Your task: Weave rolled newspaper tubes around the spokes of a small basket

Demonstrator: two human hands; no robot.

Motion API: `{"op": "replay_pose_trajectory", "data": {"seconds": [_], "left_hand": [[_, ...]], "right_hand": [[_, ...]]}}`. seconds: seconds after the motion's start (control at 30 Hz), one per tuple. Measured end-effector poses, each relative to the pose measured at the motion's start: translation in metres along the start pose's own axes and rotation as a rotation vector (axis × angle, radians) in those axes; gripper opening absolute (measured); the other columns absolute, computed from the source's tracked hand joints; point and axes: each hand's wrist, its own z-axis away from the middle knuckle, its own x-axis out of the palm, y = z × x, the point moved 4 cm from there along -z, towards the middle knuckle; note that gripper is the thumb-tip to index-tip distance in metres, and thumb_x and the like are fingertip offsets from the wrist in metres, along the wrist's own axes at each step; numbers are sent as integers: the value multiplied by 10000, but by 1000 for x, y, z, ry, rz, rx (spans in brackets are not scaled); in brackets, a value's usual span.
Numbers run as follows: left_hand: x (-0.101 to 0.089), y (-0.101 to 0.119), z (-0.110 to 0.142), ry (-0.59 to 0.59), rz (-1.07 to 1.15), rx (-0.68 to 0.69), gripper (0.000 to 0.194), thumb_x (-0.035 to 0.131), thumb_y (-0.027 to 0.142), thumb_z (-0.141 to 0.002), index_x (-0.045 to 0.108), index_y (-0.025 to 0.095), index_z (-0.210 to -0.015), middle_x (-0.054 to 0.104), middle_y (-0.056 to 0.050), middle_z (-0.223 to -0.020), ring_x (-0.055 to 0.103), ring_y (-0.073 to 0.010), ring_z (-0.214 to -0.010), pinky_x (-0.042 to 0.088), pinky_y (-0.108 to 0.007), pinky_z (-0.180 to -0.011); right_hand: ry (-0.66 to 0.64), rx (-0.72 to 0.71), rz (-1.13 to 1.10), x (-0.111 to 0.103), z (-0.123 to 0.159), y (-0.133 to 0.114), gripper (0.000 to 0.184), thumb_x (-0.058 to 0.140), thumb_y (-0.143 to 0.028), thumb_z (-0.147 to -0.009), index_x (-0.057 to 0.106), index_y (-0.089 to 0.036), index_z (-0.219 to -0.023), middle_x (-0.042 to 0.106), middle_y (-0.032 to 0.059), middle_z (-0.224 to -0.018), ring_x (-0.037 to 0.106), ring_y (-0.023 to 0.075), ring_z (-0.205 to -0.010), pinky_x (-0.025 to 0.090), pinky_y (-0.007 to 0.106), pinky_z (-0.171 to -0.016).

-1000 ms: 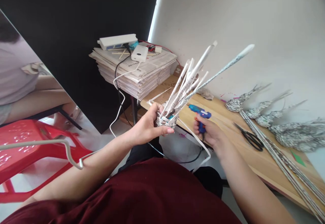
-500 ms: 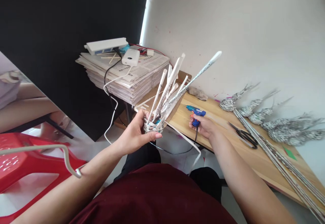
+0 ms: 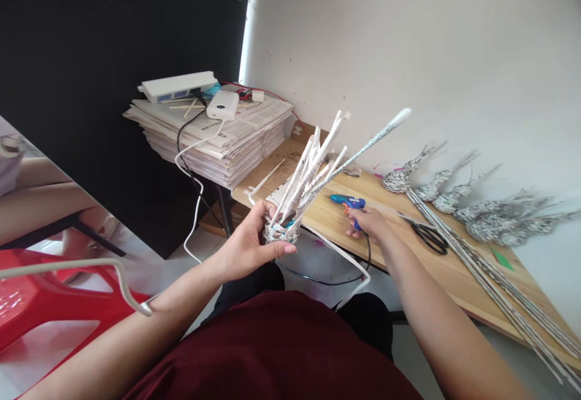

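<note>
My left hand (image 3: 254, 239) is closed around a small woven newspaper basket (image 3: 281, 230), its thumb along the near side. Several rolled paper sticks (image 3: 308, 170) rise from the basket, and one long twisted paper stick (image 3: 376, 143) slants far to the right. A white paper strip (image 3: 338, 252) hangs from its right side. In my right hand (image 3: 367, 221) is a blue glue gun (image 3: 347, 201), low over the table, with its nozzle pointing left. Its grip is mostly hidden by my fingers, and a dark cord (image 3: 368, 255) runs down from it.
Black scissors (image 3: 429, 238) and long paper rods (image 3: 476, 267) lie on the wooden table (image 3: 490, 300). Woven paper pieces (image 3: 494, 218) line the wall. A newspaper stack (image 3: 254, 140) carries a power strip (image 3: 179, 87) and a white power bank (image 3: 222, 105). A red stool (image 3: 59, 303) stands left.
The view has shifted a little. The basket with its sticks has tilted further right in my left hand. My right hand has lowered the glue gun slightly toward the tabletop.
</note>
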Motion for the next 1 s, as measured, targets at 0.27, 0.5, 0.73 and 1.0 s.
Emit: {"op": "replay_pose_trajectory", "data": {"seconds": [0.27,0.5,0.73,1.0], "left_hand": [[-3,-1,0,22,16,-51,524,857,293,-779,368,225,-954,644,10,-870,607,-94,-644,487,-235,-592],[-3,-1,2,8,15,-64,534,851,305,-787,352,230,-963,661,2,-883,617,-101,-646,468,-235,-583],[1,-4,1,-14,-14,-33,514,842,330,-792,376,225,-980,572,27,-890,542,-78,-660,448,-224,-597],[18,1,-3,-133,12,-37,482,809,385,-819,393,226,-1002,554,9,-916,529,-111,-728,438,-257,-654]], "right_hand": [[34,-5,282,26,-10,-14,355,667,-500,-899,586,-197,-734,613,7,-482,600,152,-362,451,233,-361],[67,-61,550,38,-11,-32,400,638,-562,-905,614,-226,-689,599,40,-468,623,210,-437,495,323,-497],[129,-305,711,37,22,-50,403,609,-442,-924,571,-219,-590,674,114,-644,704,313,-934,485,356,-791],[-286,-432,288,62,86,-64,282,637,-449,-899,698,-183,-828,700,14,-713,662,161,-664,499,259,-642]]}}
